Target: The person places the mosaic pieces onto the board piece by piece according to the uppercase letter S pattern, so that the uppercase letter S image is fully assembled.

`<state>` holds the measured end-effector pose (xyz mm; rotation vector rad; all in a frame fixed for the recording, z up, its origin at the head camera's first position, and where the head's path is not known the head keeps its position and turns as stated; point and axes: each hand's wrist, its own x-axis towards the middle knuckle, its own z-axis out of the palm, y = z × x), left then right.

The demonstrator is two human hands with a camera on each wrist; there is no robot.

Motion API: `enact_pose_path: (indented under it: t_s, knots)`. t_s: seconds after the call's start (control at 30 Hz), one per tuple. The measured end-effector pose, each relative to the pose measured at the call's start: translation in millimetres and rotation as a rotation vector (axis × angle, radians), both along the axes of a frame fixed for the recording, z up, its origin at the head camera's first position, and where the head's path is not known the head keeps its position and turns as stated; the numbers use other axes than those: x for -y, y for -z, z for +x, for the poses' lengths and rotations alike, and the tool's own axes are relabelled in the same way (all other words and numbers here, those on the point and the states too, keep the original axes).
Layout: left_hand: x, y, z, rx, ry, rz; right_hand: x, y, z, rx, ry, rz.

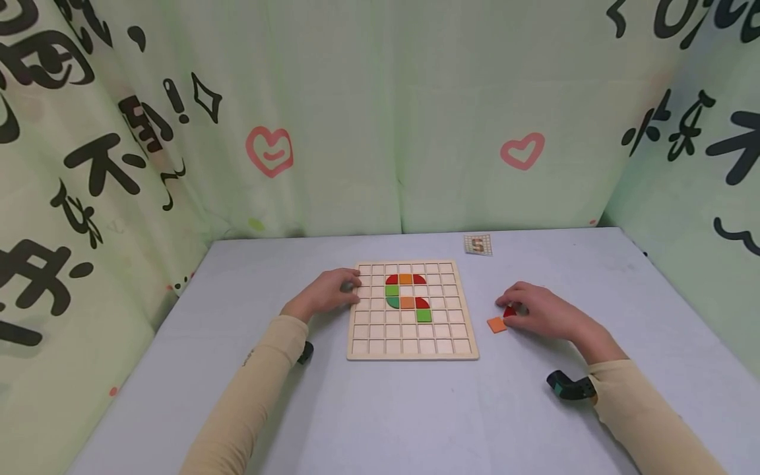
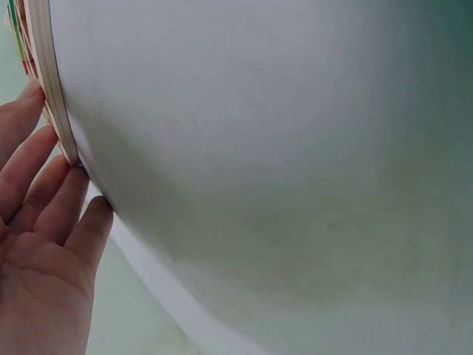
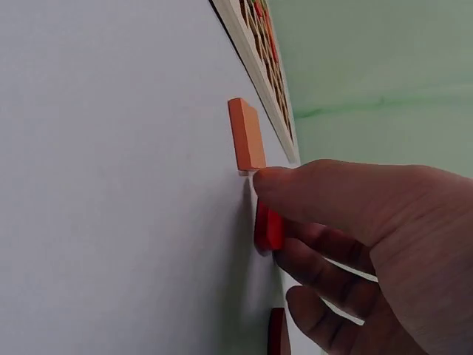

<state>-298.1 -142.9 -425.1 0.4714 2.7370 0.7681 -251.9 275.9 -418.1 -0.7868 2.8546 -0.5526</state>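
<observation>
A wooden grid board [image 1: 368, 346] lies on the table, bearing red, orange and green tiles in a curved figure. My left hand [image 1: 328, 290] rests its fingertips against the board's left edge; in the left wrist view these fingers [image 2: 72, 203] look fairly straight. Right of the board, my right hand [image 1: 543, 312] pinches a red tile [image 3: 270, 225] between thumb and fingers, close over the tabletop. An orange square tile [image 1: 497, 324] lies just beside the thumb. Below the fingers in the right wrist view, another dark red tile [image 3: 276, 331] is partly cut off.
A small patterned card [image 1: 477, 245] with a figure on it lies at the back of the white table [image 1: 404, 422], behind the board. A green printed curtain [image 1: 392, 119] stands behind and at both sides. Black wrist devices [image 1: 571, 386] sit below both wrists.
</observation>
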Motion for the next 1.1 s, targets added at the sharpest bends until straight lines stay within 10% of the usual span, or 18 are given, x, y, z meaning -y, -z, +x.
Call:
enact_pose_path:
  t_s: [1.1]
  knots:
    - [1.1,1.3,-0.6,-0.010,0.023,-0.003,-1.7,-3.6,0.0,0.058,-0.035,0.011]
